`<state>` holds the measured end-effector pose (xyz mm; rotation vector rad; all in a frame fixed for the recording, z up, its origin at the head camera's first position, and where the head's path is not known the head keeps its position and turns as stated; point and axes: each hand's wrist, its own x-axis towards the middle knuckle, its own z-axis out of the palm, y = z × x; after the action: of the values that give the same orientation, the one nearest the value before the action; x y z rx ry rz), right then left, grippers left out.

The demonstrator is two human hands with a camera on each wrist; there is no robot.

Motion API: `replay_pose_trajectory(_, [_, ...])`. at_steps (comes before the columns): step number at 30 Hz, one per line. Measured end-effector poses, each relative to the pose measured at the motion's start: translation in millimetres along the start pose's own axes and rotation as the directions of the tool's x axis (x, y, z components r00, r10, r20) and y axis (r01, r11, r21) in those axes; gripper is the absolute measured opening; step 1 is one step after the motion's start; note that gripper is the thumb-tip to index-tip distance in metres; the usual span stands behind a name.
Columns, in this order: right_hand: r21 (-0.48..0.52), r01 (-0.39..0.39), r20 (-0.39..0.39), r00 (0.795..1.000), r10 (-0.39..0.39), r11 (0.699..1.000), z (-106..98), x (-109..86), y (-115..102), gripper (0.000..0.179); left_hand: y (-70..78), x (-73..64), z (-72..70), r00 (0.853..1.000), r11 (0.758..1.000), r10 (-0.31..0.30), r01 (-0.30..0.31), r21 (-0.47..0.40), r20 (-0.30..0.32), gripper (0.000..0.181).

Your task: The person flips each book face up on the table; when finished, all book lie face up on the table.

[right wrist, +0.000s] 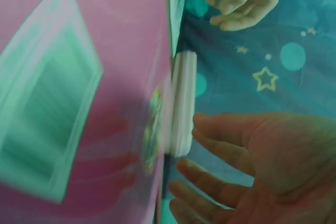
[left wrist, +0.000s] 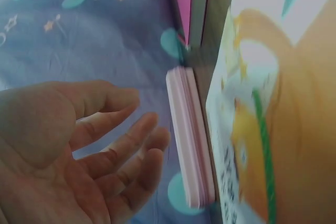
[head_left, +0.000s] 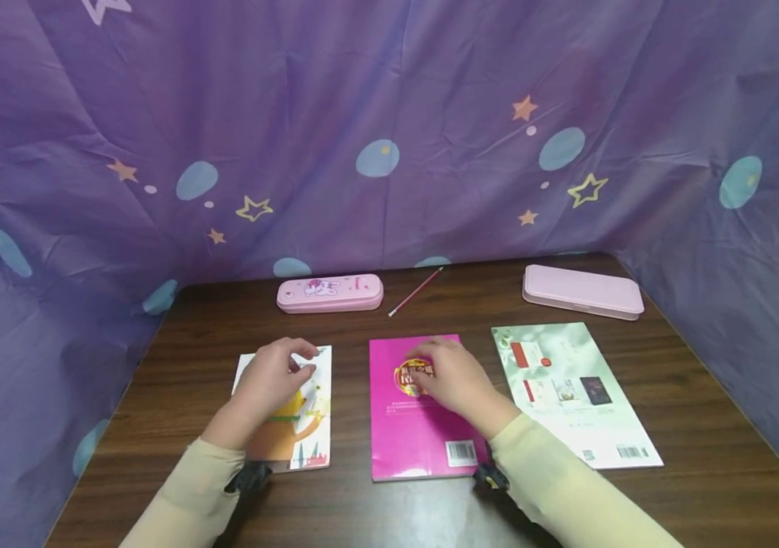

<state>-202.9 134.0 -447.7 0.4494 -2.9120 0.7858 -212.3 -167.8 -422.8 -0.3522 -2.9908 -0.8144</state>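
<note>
My left hand (head_left: 267, 384) is over a book with a white and orange illustrated cover (head_left: 314, 434), covering part of it in the head view. In the left wrist view its fingers (left wrist: 123, 153) are loosely bent, with nothing between them and the palm. My right hand (head_left: 456, 380) is above a magenta book (head_left: 406, 445) with a round yellow emblem and a barcode label. Seen from the right wrist, that hand (right wrist: 236, 166) is also relaxed and holds nothing. To its right lies a pale green book (head_left: 570, 418) with small printed pictures.
At the back of the dark wooden table (head_left: 351, 502) lie a pink pencil case with a rabbit picture (head_left: 330, 295), a thin red pencil (head_left: 416, 291) and a plain pink case (head_left: 582, 292). A purple curtain (head_left: 320, 114) with stars hangs behind and at both sides.
</note>
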Motion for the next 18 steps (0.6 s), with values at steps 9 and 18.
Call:
replay_pose_trajectory(9, [-0.006, 0.052, -0.053, 0.997, -0.052, 0.999, -10, 3.8, 40, 0.026, 20.8, -15.0, 21.9, 0.999, 0.999, 0.047, -0.046, -0.01, 0.022, 0.016])
replay_pose_trajectory(18, [-0.042, 0.058, -0.01, 0.998, -0.058, 0.997, -13, 12.5, 69, 0.031, 36.2, -29.0, 41.8, 0.992, 0.997, 0.079, -0.076, -0.029, 0.098, 0.013])
